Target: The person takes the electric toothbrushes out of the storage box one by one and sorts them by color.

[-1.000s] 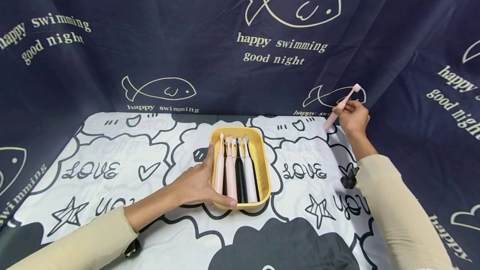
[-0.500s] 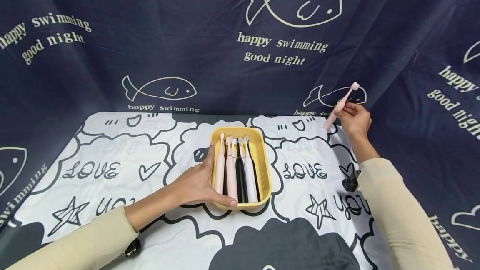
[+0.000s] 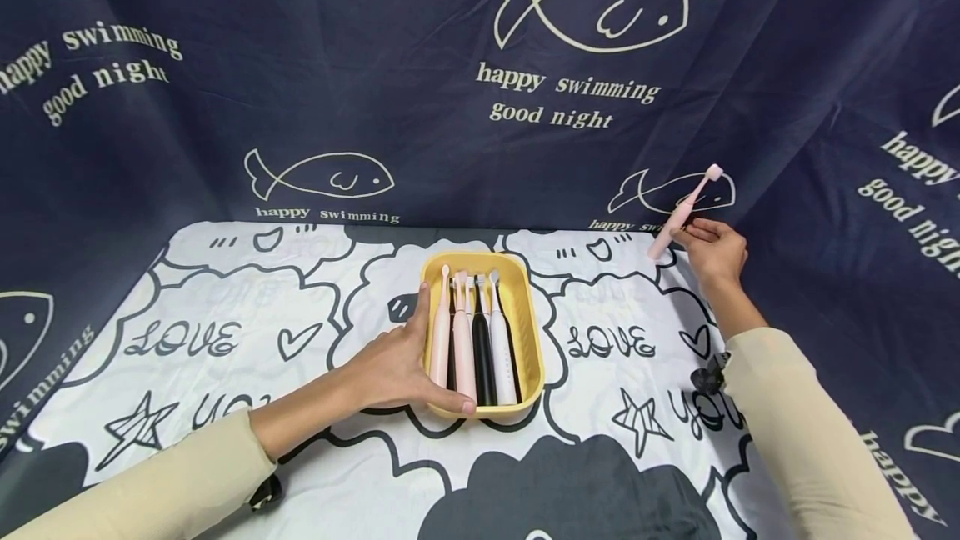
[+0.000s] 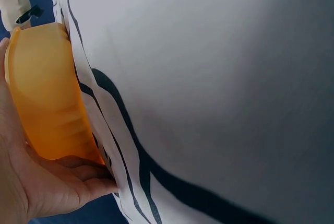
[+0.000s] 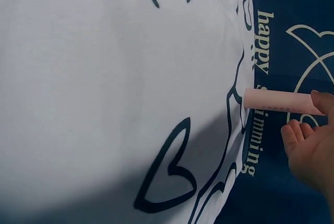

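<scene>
At the table's middle, a yellow basket point(image 3: 536, 357) bears several electric toothbrushes point(image 3: 484, 361), pink, black and white, lying side by side with heads pointing away. My left hand point(image 3: 393, 365) holds the basket's near left corner, thumb along the near rim and fingers along the left wall. In the left wrist view its fingertips reach the cloth below the basket wall. At the far right, a pink electric toothbrush point(image 3: 678, 219) stands on its base, head up. Beside its handle is my right hand point(image 3: 716, 252), thumb tip right at the handle, other fingers loosely bent in the right wrist view.
A white cloth point(image 3: 300, 432) with black cloud drawings and lettering covers the table. Dark blue fabric point(image 3: 420, 107) with fish prints hangs behind the table and at both sides. The upright toothbrush is close to the table's back right edge.
My right hand has drawn slightly right and lower along the pink toothbrush, its fingers leaving the upper handle. The toothbrush stays in place. My left hand and the basket have not moved.
</scene>
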`<control>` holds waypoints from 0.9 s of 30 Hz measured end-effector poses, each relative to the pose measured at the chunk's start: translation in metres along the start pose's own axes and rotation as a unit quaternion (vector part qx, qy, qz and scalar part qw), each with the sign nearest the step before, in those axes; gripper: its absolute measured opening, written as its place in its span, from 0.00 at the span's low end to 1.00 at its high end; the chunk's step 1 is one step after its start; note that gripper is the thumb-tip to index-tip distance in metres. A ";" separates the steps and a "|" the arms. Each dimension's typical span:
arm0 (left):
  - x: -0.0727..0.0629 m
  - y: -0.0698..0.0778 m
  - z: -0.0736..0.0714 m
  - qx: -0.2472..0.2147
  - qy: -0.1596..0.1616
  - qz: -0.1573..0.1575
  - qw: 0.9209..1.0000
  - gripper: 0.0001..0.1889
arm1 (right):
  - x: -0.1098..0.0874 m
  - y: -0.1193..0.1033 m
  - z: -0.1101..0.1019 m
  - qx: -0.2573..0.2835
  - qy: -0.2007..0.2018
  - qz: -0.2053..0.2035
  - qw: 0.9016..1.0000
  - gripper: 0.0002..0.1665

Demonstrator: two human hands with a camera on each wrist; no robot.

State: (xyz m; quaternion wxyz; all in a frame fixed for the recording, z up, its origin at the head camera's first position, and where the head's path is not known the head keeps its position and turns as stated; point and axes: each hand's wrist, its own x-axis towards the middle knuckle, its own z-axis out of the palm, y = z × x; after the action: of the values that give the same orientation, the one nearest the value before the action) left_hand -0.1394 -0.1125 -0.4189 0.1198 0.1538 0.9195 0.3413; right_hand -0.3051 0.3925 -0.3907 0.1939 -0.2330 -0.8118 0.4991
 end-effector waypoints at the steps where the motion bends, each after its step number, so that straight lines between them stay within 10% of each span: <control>1: 0.000 0.000 0.000 -0.001 0.000 0.000 1.000 0.99 | -0.001 0.000 0.000 0.001 -0.004 0.005 1.000 0.31; 6: 0.000 0.000 -0.001 -0.006 -0.001 0.002 1.000 0.99 | -0.003 0.001 0.001 0.076 -0.033 0.053 0.995 0.17; 27: 0.000 -0.001 0.000 0.000 0.003 0.010 1.000 1.00 | -0.023 0.014 0.001 0.204 -0.082 0.117 0.968 0.16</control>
State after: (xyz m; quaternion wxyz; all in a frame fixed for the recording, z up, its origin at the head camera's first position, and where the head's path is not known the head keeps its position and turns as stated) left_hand -0.1393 -0.1132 -0.4196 0.1139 0.1624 0.9182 0.3429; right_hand -0.2844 0.3844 -0.4058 0.1103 -0.2406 -0.6727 0.6910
